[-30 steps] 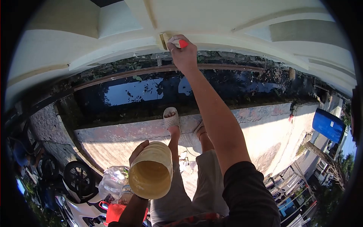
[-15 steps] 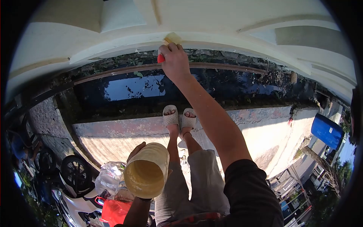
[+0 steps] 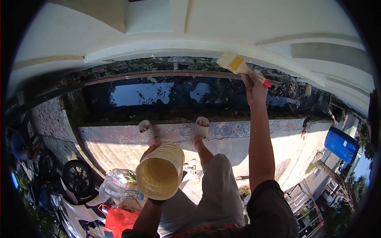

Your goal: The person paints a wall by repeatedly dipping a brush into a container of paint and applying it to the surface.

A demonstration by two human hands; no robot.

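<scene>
A flat paintbrush [image 3: 235, 63] with pale bristles and a red handle tip is gripped in my right hand [image 3: 256, 88], over the water and just below the cream wall [image 3: 222, 23]. Its bristles point to the upper left. Low in the view, my left hand [image 3: 150, 151] holds a cream paint pot [image 3: 160, 171] tilted so its inside shows yellowish paint residue. Most of that hand's fingers are hidden behind the pot.
A dark water channel [image 3: 139, 95] with a rusty pipe [image 3: 158, 74] runs beyond the concrete ledge [image 3: 230, 131] under my sandalled feet. Plastic bags [image 3: 121, 220] and a motorcycle [image 3: 79, 212] are at lower left. A blue barrel [image 3: 341, 144] lies at right.
My right hand has moved right and away from the wall with the brush. My feet are farther apart, the left one shifted left. The pot has moved slightly right.
</scene>
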